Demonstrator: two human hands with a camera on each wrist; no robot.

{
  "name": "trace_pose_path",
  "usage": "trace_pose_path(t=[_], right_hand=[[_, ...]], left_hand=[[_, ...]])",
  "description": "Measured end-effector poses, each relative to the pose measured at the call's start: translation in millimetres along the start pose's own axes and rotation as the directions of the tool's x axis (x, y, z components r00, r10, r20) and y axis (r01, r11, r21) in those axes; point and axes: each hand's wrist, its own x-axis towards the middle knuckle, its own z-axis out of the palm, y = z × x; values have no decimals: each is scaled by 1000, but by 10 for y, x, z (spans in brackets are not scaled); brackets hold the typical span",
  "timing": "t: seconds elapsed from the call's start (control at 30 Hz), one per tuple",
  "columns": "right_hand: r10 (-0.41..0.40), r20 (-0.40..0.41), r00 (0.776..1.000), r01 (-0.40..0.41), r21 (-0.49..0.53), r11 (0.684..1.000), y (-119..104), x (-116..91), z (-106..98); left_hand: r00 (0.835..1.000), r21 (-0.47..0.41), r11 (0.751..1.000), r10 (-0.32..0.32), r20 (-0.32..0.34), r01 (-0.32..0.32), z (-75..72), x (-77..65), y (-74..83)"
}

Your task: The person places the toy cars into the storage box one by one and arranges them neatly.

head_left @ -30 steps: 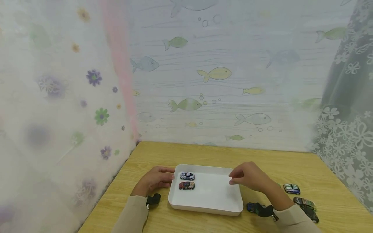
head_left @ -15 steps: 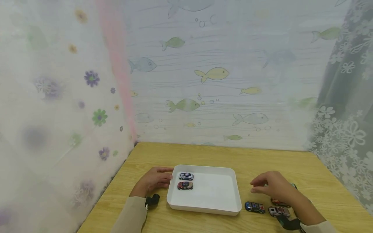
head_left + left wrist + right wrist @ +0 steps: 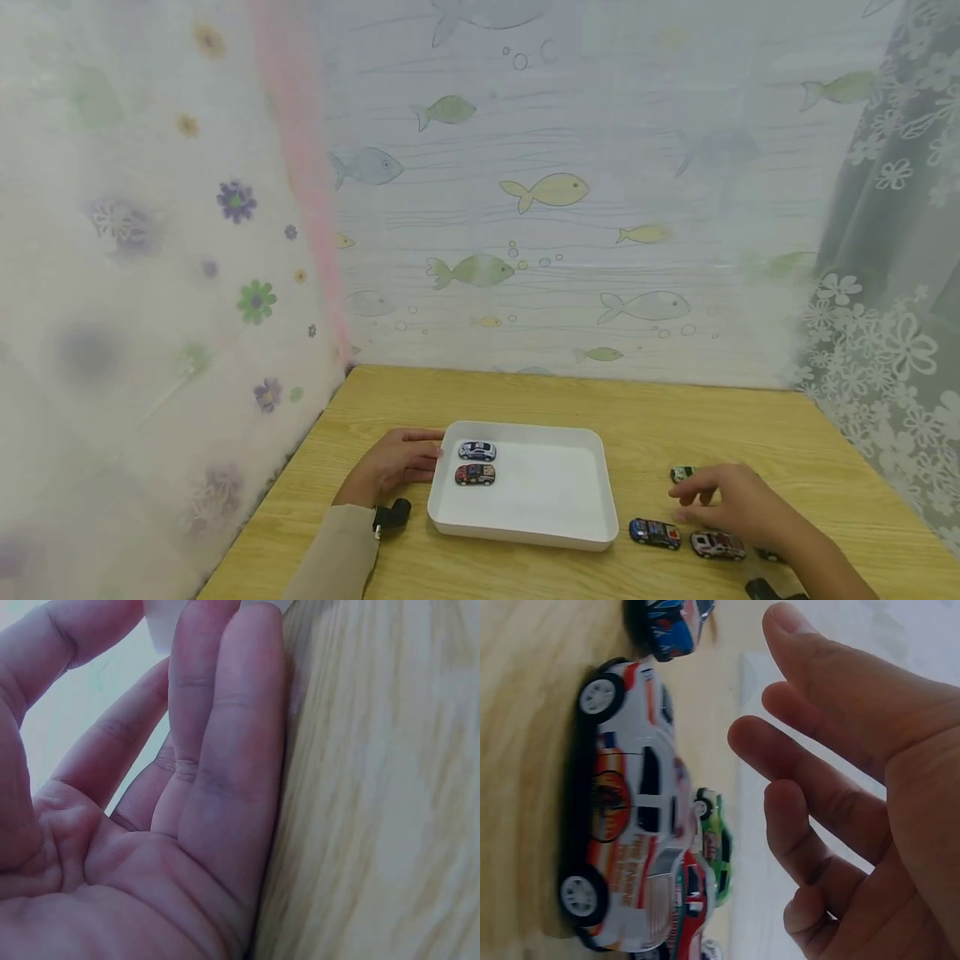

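Note:
My left hand (image 3: 393, 461) rests on the table with relaxed fingers, its fingertips at the left wall of a white tray (image 3: 547, 496). Inside the tray's left end lie a white-and-blue toy car (image 3: 477, 451) and a red toy car (image 3: 476, 475), one in front of the other. My right hand (image 3: 738, 504) hovers over the toy cars right of the tray, fingers loosely bent, nothing between them. In the right wrist view, a white fire-engine toy car (image 3: 622, 817) is nearest, with a blue toy car (image 3: 671, 626), a red one (image 3: 694, 900) and a green one (image 3: 721, 847) around it.
The wooden table (image 3: 570, 396) meets a fish-patterned curtain (image 3: 480, 208) at the back. A flower-patterned curtain (image 3: 150, 333) hangs at the left, and a lace one (image 3: 907, 350) at the right. The right hand and forearm partly hide the toy cars there.
My right hand has moved from above the tray's right rim rightward to the toy cars, coming slightly lower. The left hand stays at the tray. The view has shifted slightly.

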Motion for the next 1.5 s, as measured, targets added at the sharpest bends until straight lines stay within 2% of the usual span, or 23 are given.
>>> trace_pose_path(t=[0.4, 0.53, 0.77, 1.17, 1.5], right_hand=[[-92, 68, 994, 86, 86, 993, 98, -4, 120], [-117, 89, 989, 110, 76, 991, 88, 6, 139], [-97, 95, 991, 94, 34, 995, 75, 14, 145], [-87, 126, 988, 79, 72, 994, 47, 49, 173], [-50, 68, 996, 50, 6, 999, 6, 50, 180]], left_hand=[[1000, 12, 1000, 9, -3, -9, -5, 17, -7], [1000, 4, 1000, 3, 1, -3, -3, 25, -8], [1000, -4, 1000, 1, 6, -1, -4, 17, -1], [1000, -1, 1000, -4, -5, 4, -13, 9, -8], [1000, 1, 1000, -4, -1, 4, -6, 0, 5]])
